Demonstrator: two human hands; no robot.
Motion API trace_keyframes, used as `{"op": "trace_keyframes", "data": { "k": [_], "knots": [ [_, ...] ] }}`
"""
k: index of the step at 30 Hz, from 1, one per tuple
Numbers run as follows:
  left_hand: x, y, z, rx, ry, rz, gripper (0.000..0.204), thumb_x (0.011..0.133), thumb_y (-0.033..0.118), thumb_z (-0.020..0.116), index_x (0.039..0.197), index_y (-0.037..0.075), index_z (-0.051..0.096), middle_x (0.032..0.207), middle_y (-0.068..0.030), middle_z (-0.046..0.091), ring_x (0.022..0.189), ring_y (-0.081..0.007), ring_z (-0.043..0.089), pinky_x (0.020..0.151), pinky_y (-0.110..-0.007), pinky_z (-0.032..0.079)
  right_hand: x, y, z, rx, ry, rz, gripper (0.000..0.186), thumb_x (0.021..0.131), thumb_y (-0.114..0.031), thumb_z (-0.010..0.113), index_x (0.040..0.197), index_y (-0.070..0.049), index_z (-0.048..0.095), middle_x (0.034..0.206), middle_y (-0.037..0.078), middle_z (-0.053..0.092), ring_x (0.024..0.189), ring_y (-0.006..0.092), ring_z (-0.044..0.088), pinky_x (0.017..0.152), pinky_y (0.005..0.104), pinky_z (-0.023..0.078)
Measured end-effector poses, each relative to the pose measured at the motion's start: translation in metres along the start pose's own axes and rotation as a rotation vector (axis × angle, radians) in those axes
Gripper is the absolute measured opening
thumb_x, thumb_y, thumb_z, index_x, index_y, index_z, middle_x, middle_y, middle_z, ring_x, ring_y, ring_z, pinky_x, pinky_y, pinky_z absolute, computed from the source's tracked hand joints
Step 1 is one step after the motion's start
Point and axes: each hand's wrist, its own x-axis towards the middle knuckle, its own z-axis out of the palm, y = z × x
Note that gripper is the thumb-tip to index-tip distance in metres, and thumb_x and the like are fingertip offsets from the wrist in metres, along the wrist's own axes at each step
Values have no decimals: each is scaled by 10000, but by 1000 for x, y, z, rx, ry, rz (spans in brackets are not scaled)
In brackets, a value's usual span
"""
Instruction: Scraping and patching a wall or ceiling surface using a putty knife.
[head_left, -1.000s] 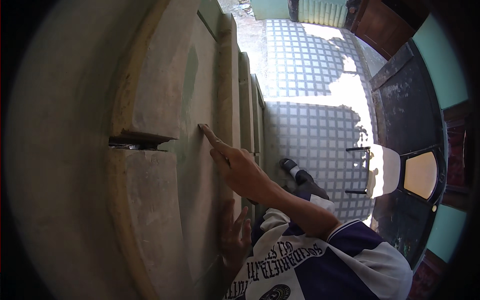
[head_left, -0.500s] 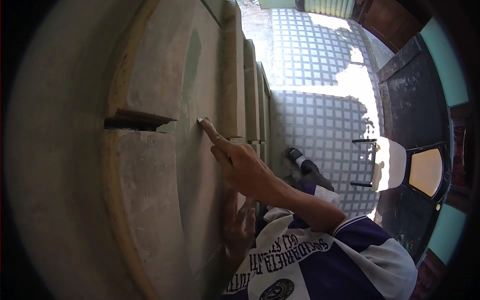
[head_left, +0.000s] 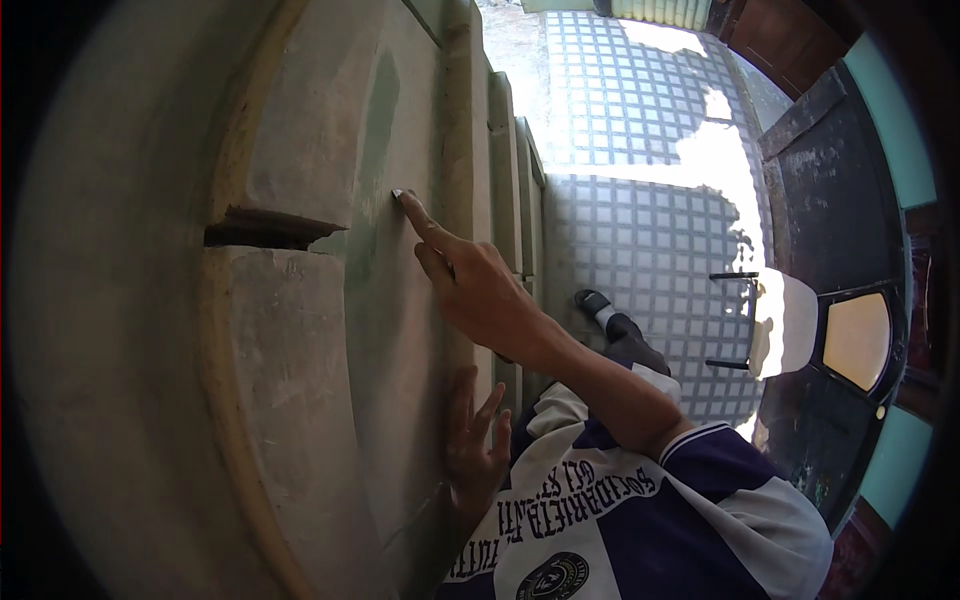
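My right hand (head_left: 470,290) reaches over a beige, green-patched panel (head_left: 380,330), index finger extended along a small thin tool whose pale tip (head_left: 398,194) touches the surface. The rest of the tool is mostly hidden by the fingers and palm. Below it, my left hand (head_left: 478,445) rests against the panel with its fingers apart. To the left, two raised beige blocks (head_left: 290,380) are split by a dark, jagged gap (head_left: 265,233).
Stepped ledges (head_left: 498,150) run along the panel's right side, above a checked tile floor (head_left: 650,230) with my sandalled foot (head_left: 605,315) on it. Further right are a pale chair (head_left: 785,320), a black-framed piece (head_left: 830,180) and a brown wooden panel (head_left: 775,50).
My right hand and the tool tip have moved up along the panel. My left hand has risen slightly, fingers still apart. The view has shifted a little.
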Motion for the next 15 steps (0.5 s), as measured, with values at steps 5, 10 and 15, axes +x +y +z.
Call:
{"op": "trace_keyframes", "data": {
  "k": [5, 10, 15],
  "knots": [
    [-7, -5, 4, -22, 7, -19, 400, 905, 38, 693, 1303, 63, 666, 1494, -230, 488, 1381, -399, 505, 1112, -467, 464, -31, 8, 8, 21, -41, -41, 564, 1070, -115, 472, 1605, -88, 294, 645, 203, 538, 524, 213, 507, 599, 394, 452],
    [-5, 0, 1, 11, -12, -67, 359, 901, 83, 709, 1257, 43, 688, 1482, -228, 505, 1347, -393, 537, 1072, -466, 475, -30, 10, 6, -26, -56, -94, 553, 1064, -110, 470, 1584, -16, 306, 613, 211, 547, 485, 236, 558, 570, 412, 459],
    [0, 3, 0, 8, -4, -2, 472, 902, 6, 674, 1364, 96, 637, 1511, -240, 464, 1400, -405, 487, 1134, -471, 446, -26, 17, 8, -49, -30, -126, 560, 1054, -99, 479, 1584, -25, 311, 609, 223, 541, 495, 252, 564, 590, 429, 458]
  ]
}}
